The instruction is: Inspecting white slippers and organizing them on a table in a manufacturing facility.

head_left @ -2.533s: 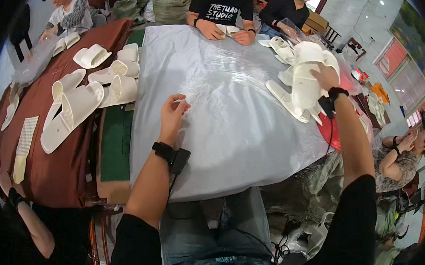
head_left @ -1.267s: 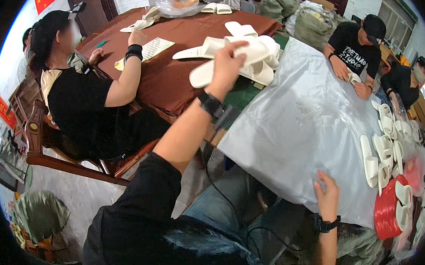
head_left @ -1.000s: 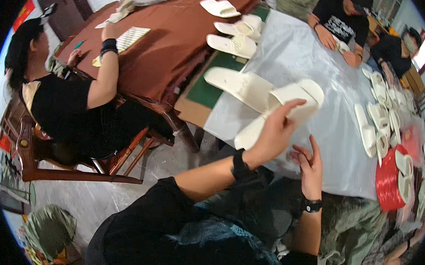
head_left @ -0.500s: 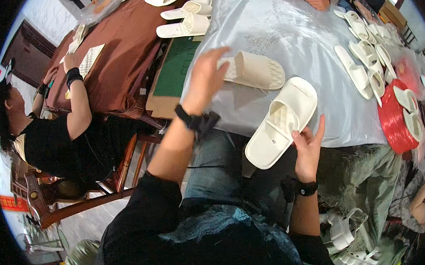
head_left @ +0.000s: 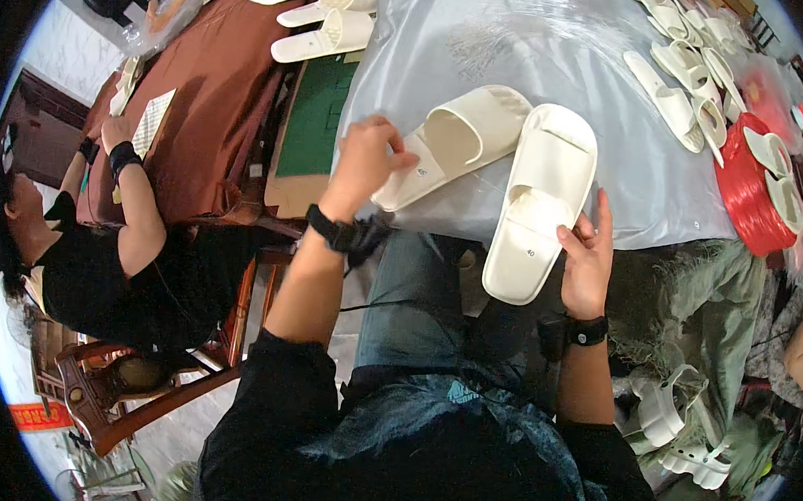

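Two cream slippers lie before me, toes pointing away. My left hand (head_left: 368,166), fingers curled, grips the outer edge of the left slipper (head_left: 499,118) near its heel. That slipper rests on the plastic-covered table, slanted with its toe to the right. My right hand (head_left: 587,259) holds the right slipper (head_left: 523,245) at its side, thumb on the insole and forefinger raised. The heel of this slipper juts past the table's near edge, and its toe touches or nearly touches the other slipper's toe.
Several white slippers (head_left: 663,99) lie at the table's right, by a roll of red twine (head_left: 750,196). More slippers (head_left: 328,36) sit on the far left side. At a brown-covered table (head_left: 209,79) a person (head_left: 94,257) works beside me.
The left slipper has turned, its heel swinging toward me and its toe away, with my left hand now lower at its edge. The right slipper stands more upright in view.
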{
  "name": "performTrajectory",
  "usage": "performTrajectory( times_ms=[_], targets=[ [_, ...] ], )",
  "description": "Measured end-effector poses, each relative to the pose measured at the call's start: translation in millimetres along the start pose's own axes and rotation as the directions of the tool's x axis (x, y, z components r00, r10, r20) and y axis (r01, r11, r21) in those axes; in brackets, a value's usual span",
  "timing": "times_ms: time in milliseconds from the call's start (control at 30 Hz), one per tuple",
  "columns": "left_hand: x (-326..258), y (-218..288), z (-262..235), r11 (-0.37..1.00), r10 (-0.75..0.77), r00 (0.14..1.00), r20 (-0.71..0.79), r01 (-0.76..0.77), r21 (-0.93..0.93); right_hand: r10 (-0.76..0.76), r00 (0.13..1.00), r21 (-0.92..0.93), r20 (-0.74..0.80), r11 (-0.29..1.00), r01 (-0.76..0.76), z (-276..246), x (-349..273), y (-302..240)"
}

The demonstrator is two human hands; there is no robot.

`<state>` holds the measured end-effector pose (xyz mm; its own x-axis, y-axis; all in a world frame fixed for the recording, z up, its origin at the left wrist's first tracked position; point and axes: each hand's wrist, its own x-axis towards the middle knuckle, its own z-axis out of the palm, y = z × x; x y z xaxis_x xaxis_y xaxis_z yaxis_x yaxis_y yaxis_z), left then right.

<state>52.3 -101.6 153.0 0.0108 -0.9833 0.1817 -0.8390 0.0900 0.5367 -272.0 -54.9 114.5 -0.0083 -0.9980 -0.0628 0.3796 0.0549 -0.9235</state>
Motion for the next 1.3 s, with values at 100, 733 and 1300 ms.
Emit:
performTrajectory(
  times_ms=[100, 733, 1300],
  targets=[
    [-33, 14, 13, 0.977, 0.19, 0.975, -0.115, -0.199, -0.072, -0.004, 1.0, 0.027, 0.009, 1.0, 0.003, 1, 0, 2],
    [-17, 47, 62, 0.983, 0.111, 0.955, -0.275, -0.064, 0.175, -0.023, 1.0, 0.057, -0.001, 0.998, 0.023, 0, -2, -1],
    [-2, 35, 37, 0.084, -0.241, 0.97, -0.014, 0.006, -0.996, -0.11, 0.981, 0.083, 0.161, 0.992, 0.097, 35, 65, -31]
  ],
)
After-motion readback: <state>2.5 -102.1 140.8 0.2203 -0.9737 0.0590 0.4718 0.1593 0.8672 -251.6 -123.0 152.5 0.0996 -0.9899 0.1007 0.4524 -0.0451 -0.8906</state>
